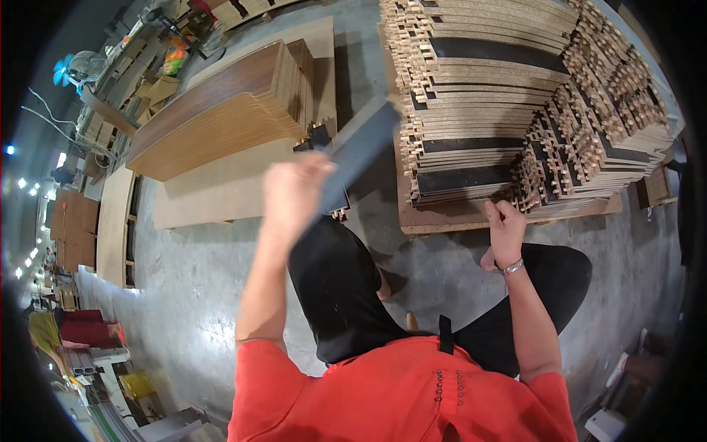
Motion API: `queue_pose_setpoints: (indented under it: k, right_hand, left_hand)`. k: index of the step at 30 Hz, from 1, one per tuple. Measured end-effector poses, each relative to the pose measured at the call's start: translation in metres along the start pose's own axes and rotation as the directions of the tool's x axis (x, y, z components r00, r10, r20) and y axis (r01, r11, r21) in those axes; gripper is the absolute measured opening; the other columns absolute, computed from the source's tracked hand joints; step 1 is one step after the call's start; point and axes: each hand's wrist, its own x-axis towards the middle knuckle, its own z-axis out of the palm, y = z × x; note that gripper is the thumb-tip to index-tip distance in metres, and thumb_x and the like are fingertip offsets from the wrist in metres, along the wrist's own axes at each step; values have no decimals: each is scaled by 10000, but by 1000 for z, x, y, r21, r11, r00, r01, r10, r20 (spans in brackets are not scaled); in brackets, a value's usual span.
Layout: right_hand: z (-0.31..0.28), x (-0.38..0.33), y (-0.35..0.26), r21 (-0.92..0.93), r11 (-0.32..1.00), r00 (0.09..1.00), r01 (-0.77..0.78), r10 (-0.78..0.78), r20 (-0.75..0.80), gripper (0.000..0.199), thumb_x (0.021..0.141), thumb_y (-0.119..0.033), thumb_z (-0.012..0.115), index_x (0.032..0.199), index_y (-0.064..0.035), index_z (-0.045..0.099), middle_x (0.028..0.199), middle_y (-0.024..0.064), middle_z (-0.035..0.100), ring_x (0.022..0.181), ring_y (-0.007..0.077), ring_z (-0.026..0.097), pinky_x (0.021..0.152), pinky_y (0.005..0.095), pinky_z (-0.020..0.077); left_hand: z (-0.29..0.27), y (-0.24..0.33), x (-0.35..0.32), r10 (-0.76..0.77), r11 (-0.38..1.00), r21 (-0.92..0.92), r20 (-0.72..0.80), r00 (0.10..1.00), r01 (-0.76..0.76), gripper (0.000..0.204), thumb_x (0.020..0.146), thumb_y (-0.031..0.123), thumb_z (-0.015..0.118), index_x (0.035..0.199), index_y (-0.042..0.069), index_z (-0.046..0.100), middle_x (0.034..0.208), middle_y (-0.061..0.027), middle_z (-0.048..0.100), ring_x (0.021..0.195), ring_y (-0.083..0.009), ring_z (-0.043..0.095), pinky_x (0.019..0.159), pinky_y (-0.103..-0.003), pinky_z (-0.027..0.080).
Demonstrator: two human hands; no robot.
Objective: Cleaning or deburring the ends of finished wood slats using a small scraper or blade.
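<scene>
My left hand (pixel 294 188) is closed round a long dark board strip (pixel 362 151), blurred by motion and slanting up to the right between two pallets. My right hand (pixel 506 230), with a metal band at its wrist, is raised over my right knee by the front edge of the stack. Its fingers are curled together; whatever may be in them is hidden. In front of it rises a large stack of narrow particle boards (pixel 479 110), some with dark faces, with small wooden dowels sticking out of their ends. More dark pieces with dowels (pixel 320 138) lie beyond my left hand.
Left of centre, curved wood-veneer panels (pixel 221 110) sit on a flat board base (pixel 221 195). The board stack rests on a brown sheet (pixel 442 215) near my knees. A fan (pixel 87 66) and cardboard boxes (pixel 160 90) stand at the far left, with brown cartons (pixel 74 232) nearer.
</scene>
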Motion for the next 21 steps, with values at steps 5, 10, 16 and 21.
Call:
queue_pose_setpoints:
  k: [5,10,16,21]
  right_hand:
    - [6,0,24,-130,926,932,355,-338,133,161,873,-104,654,798,39,641,646,93,580,622,128,577,581,280,461]
    - [-9,4,9,46,923,834,-383,324,446,249,887,-137,627,711,39,644,659,89,646,540,119,586,535,274,468]
    - [25,36,37,113,884,807,-454,355,471,113,852,-99,658,843,13,668,681,61,644,565,122,601,544,268,483]
    - [76,60,62,318,587,667,-745,635,391,187,858,-101,669,1025,-19,643,784,62,646,599,144,614,571,283,515]
  left_hand:
    - [-1,-163,5,-377,917,74,-167,911,393,246,820,227,679,807,-16,649,642,-211,571,573,-302,538,593,-410,433]
    - [95,-310,-29,-630,775,-267,-256,733,573,270,814,213,693,750,-37,611,592,-139,546,570,-175,435,569,-387,402]
    - [131,-374,-32,-728,583,-561,-39,685,588,203,859,140,677,942,-45,696,743,-33,654,616,-128,557,571,-280,430]
    - [126,-342,-14,-695,680,-409,-96,713,608,172,862,138,676,880,-33,686,744,-6,623,685,-94,525,614,-255,391]
